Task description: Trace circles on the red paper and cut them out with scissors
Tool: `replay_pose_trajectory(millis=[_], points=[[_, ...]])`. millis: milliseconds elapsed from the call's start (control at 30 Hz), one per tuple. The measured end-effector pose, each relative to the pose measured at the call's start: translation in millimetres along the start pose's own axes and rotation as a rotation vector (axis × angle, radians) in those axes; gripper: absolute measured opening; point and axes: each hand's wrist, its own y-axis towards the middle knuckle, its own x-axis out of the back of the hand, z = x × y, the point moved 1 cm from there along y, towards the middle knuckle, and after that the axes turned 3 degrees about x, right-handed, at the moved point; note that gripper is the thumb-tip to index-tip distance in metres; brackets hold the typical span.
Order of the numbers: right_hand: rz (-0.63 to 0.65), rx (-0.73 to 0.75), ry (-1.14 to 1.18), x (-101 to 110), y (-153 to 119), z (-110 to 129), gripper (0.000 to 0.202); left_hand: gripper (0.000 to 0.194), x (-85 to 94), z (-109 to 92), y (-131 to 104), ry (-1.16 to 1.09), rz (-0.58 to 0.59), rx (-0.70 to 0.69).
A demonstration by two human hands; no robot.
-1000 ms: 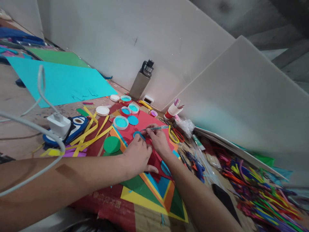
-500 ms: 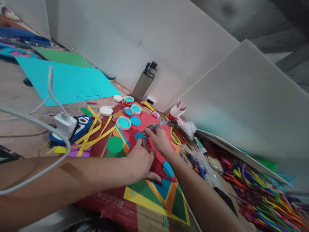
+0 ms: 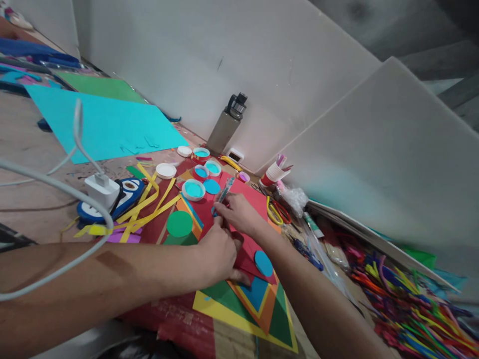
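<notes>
My right hand (image 3: 241, 212) is closed around a clear, bluish pen (image 3: 226, 190), its upper end standing up toward the bottle. Below the pen, a small blue paper circle (image 3: 214, 211) is mostly covered by my fingers. My left hand (image 3: 220, 252) rests on red paper (image 3: 251, 195), thumb spread out and fingertips beside the circle. Another blue circle (image 3: 264, 263) lies to the right of that hand. Layered paper with yellow, green, orange and blue points (image 3: 262, 295) sticks out underneath. A green circle (image 3: 179, 224) and a further blue circle (image 3: 211, 187) lie to the left and above.
Open tubs of blue clay or paint (image 3: 193, 189) stand behind my hands, before a grey bottle (image 3: 225, 130). Scissors (image 3: 275, 212), a paper cup (image 3: 274, 174) and pipe cleaners (image 3: 411, 304) are rightward. Yellow strips (image 3: 144, 204) and a white cable (image 3: 75, 271) are leftward.
The pen has swung from lying low toward the right to a steeper, more upright angle. My right hand has shifted slightly left over the blue circle, covering more of it.
</notes>
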Motion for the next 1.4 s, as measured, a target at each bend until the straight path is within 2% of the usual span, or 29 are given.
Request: replay_pose_trajectory(millis=[433, 700, 767, 900, 967, 1033, 1133, 1300, 1400], points=[[-0.104, -0.080, -0.055, -4.0, 17.7, -7.6, 0.024, 0.093, -5.9, -0.6, 0.5, -0.009, -0.039, 0.004], [-0.162, -0.136, 0.170, -5.5, 18.5, -17.4, 0.019, 0.098, -7.3, -3.1, 1.4, -0.021, -0.043, 0.023], [-0.215, -0.140, 0.242, -3.7, 13.8, -22.2, 0.022, 0.090, -7.8, -1.4, 2.3, -0.025, -0.089, 0.025], [-0.388, -0.123, 0.421, -0.8, -3.1, -38.1, 0.026, 0.028, -1.3, 18.8, 10.0, 0.024, -0.212, -0.049], [-0.488, -0.125, 0.518, -2.1, -13.6, -47.7, 0.026, 0.025, 5.6, 36.6, 17.7, 0.023, -0.202, -0.078], [-0.562, -0.142, 0.624, -6.3, -23.6, -56.2, 0.029, 0.024, 12.9, 54.9, 26.5, -0.035, -0.142, -0.058], [-0.589, -0.164, 0.739, -16.4, -35.0, -64.1, 0.030, 0.023, 21.3, 74.3, 37.4, -0.126, -0.087, -0.049], [-0.613, -0.085, 0.614, -28.1, -43.9, -64.8, 0.024, 0.023, 25.0, 87.2, 48.0, -0.187, -0.081, -0.061], [-0.627, -0.098, 0.526, -28.0, -46.4, -63.7, 0.024, 0.024, 25.1, 91.9, 52.2, -0.261, -0.041, -0.042]])
